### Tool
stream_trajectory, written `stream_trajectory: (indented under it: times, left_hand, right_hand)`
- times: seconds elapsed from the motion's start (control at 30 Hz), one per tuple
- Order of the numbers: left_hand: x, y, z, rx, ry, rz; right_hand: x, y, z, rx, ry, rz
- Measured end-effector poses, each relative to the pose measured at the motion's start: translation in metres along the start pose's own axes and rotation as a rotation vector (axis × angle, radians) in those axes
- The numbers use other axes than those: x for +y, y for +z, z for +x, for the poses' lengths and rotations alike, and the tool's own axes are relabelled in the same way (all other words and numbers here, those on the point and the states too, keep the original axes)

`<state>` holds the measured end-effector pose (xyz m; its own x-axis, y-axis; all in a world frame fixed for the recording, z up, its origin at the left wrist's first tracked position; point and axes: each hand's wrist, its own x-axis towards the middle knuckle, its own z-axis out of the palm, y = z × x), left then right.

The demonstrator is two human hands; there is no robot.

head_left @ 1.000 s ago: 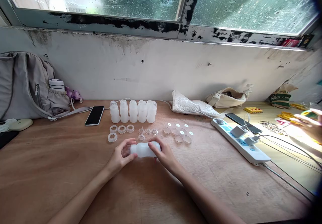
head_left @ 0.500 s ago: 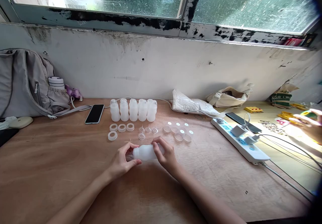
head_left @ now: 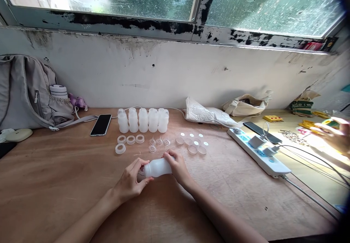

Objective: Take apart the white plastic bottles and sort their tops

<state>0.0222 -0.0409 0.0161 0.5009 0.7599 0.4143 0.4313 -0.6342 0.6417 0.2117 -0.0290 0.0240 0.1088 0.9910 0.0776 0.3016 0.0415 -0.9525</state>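
Note:
A frosted white baby bottle [head_left: 159, 167] lies on its side in the air just above the wooden table, its neck towards the left. My right hand [head_left: 179, 168] is closed around its base end. At the neck, the fingers of my left hand [head_left: 130, 179] are closed around a clear cap [head_left: 140, 174], partly hidden by them. Beyond my hands lie several white screw rings [head_left: 131, 140], several clear teats [head_left: 152, 148] and several clear round covers [head_left: 193, 149]. Behind these, a group of frosted bottles [head_left: 143, 121] stands upright.
A phone [head_left: 100, 125] and a grey backpack [head_left: 26, 90] are at the left. White plastic packaging [head_left: 201, 110] and a beige bag [head_left: 246, 104] lie by the wall. A power strip [head_left: 266, 163] with plugs and cables runs along the right. Another person's hand [head_left: 335, 132] shows at the far right.
The bottle has tilted slightly, its base end rising, and my right hand has shifted a little up and towards the base. My left hand stays on the cap. The whole view has shifted slightly.

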Motion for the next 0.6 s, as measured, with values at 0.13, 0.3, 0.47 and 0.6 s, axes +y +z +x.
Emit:
stream_trajectory:
  times: [0.13, 0.3, 0.47, 0.6]
  left_hand:
    - [0.0, 0.001, 0.0, 0.016, 0.069, 0.064]
    - [0.002, 0.001, 0.0, 0.019, 0.132, 0.078]
    - [-0.001, 0.003, 0.007, 0.077, -0.028, -0.065]
    - [-0.005, 0.008, 0.016, 0.325, -0.428, -0.447]
  right_hand:
    - [0.007, 0.001, 0.003, -0.037, 0.114, 0.08]
    - [0.014, 0.001, 0.006, -0.101, 0.285, 0.196]
    - [0.014, 0.004, 0.007, -0.05, 0.346, 0.377]
    - [0.007, 0.007, 0.002, -0.074, 0.222, 0.474]
